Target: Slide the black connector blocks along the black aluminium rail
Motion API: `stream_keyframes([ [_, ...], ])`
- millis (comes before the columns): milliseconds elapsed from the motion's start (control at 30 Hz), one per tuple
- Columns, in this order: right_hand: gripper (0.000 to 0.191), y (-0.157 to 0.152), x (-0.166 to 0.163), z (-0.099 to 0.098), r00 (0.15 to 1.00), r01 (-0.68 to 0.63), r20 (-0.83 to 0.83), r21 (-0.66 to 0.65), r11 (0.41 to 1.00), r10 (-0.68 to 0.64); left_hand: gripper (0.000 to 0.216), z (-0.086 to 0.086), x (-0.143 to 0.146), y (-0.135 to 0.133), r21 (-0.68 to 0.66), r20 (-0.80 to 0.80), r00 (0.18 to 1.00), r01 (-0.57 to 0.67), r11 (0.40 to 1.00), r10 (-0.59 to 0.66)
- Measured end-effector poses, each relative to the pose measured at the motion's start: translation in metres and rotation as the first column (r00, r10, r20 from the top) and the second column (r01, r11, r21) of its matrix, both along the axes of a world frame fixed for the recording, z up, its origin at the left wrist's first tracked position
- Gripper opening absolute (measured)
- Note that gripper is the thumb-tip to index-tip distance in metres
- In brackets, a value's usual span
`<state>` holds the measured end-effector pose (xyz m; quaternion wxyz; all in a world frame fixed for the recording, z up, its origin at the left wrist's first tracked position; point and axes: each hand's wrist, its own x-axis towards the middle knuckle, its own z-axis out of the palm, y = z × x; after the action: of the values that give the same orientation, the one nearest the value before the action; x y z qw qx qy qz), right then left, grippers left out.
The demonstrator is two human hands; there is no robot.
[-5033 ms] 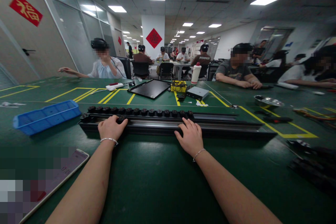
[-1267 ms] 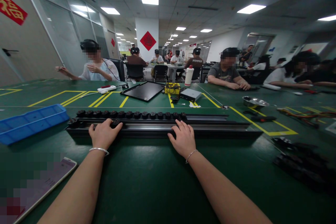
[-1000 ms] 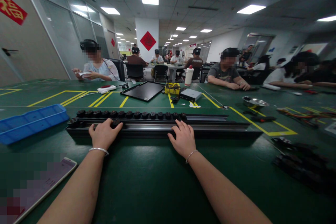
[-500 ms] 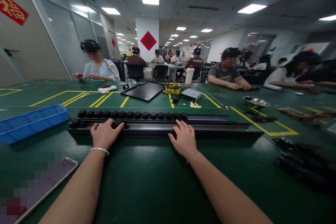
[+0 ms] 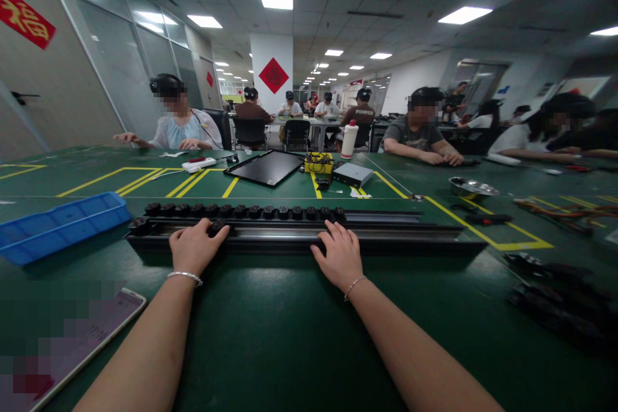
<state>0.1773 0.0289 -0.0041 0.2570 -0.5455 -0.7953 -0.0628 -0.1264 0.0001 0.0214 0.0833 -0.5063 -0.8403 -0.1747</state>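
Fingers (image 5: 218, 232) of the left hand (image 5: 194, 248) are curling loosely over one black knob (image 5: 215, 227) on the near rail (image 5: 309, 239), touching it rather than gripping it; the right hand (image 5: 340, 256) is lying flat with fingers spread on the same rail, holding nothing. Two rails are lying side by side across the green bench (image 5: 290, 328), just beyond both hands. The far rail (image 5: 376, 214) is carrying a row of about fourteen knobs (image 5: 241, 211), though they are blurring together and an exact count is hard. The near rail is showing two knobs, one at its left end and one under the left fingers. One blue tray (image 5: 60, 225) is sitting left of the rails, cut off by the frame edge. One phone (image 5: 72, 351) is lying near the left forearm, its screen pixelated. Dark parts (image 5: 555, 299) at the right are too blurred to count. One bracelet is circling each wrist
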Motion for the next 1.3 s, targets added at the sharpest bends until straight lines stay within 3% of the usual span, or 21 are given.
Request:
stream_keyframes([
  [1300,0.028,-0.0006,0.0000,0.0014,1.000,0.000,0.006,-0.005,1.000,0.000,0.054,-0.0061,-0.0061,-0.0008,0.036,0.029,0.999,0.034,0.999,-0.035],
])
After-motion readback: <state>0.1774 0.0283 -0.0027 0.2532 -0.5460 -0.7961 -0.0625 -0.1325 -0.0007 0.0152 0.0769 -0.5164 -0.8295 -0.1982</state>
